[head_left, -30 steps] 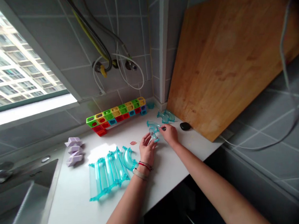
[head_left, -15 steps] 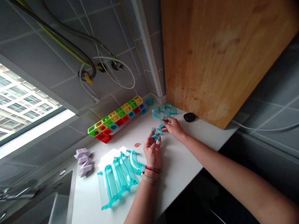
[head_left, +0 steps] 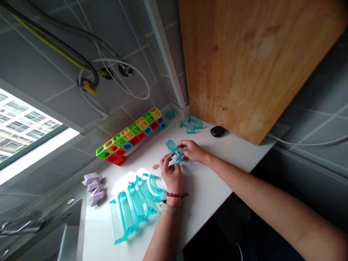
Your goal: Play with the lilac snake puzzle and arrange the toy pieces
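My left hand [head_left: 171,173] and my right hand [head_left: 193,151] meet above the white countertop [head_left: 205,198]. Between them is a translucent teal curved plastic track piece [head_left: 171,146], gripped by the fingers of both. Whether it is one piece or two joined is hard to make out. Left of my left wrist lies a row of similar teal track pieces [head_left: 137,205], side by side. Farther back, by the wooden board, rest a few more teal curved pieces [head_left: 192,124].
Colourful hollow blocks [head_left: 133,134] form a long row along the tiled wall. A black oval object [head_left: 218,131] lies by the wooden board [head_left: 231,66]. Lilac folded shapes [head_left: 94,188] stand near the sink [head_left: 60,228]. A small reddish leaf-like piece [head_left: 156,166] lies by my left hand.
My right hand has moved from the back pieces toward my left hand, bringing a teal curved piece along. Both hands now hold teal plastic together. The view has shifted slightly.
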Available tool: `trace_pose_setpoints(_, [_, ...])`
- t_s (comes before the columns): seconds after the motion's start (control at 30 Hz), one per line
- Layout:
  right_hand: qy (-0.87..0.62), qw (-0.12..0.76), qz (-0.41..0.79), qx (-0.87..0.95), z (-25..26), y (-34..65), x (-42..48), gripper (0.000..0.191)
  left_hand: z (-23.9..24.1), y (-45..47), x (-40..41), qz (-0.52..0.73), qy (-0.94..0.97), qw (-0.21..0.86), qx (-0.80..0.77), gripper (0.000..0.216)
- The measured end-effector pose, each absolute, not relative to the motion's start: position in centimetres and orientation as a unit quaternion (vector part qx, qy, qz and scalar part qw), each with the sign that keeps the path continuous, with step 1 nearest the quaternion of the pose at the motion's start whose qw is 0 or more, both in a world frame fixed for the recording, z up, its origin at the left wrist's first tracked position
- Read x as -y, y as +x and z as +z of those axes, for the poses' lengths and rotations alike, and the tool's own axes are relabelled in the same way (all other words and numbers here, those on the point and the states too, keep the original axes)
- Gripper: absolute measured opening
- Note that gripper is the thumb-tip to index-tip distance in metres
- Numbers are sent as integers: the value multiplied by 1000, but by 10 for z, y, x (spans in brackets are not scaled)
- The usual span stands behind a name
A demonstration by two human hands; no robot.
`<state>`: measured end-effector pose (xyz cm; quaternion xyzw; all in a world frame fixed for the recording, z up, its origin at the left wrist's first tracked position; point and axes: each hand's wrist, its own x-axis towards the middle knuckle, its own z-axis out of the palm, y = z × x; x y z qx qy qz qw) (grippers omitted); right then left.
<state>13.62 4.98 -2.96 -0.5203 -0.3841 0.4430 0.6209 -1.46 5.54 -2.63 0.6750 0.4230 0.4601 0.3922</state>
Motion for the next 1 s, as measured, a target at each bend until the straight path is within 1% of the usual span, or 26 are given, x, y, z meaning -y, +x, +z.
trace_pose_setpoints(0.13, [-507, 605, 473, 392, -20, 136, -47, 12, -22, -16, -53, 469, 690, 340, -434, 28])
trace_pose_setpoints(0.23, [-505, 596, 484, 394, -14, 140, -46, 15, -18, -15, -51, 493, 721, 274, -401, 21])
trace_pose_setpoints(0.3, [-499, 595, 492, 394, -12, 143, -45, 17, -15, -14, -49, 504, 735, 261, -372, 16])
trace_pose_setpoints(0.37, [-488, 595, 504, 392, -10, 145, -43, 18, -13, -12, -48, 504, 734, 285, -355, 12])
trace_pose_setpoints(0.4, [-483, 597, 509, 389, -9, 145, -43, 18, -13, -10, -47, 506, 721, 317, -352, 11])
trace_pose_setpoints(0.53, [-471, 613, 520, 363, -8, 144, -43, 12, -18, -5, -48, 525, 623, 459, -354, 27])
trace_pose_setpoints(0.6, [-467, 621, 524, 349, -7, 144, -44, 8, -18, -4, -49, 532, 581, 497, -363, 34])
trace_pose_setpoints(0.7, [-460, 629, 528, 338, -7, 145, -44, 7, -15, -4, -50, 536, 515, 545, -388, 38])
trace_pose_setpoints(0.8, [-460, 632, 522, 341, -7, 145, -44, 4, -13, -5, -52, 528, 475, 569, -415, 39])
trace_pose_setpoints(1.0, [-463, 632, 513, 352, -13, 141, -47, 5, -22, -9, -61, 522, 486, 552, -432, 40])
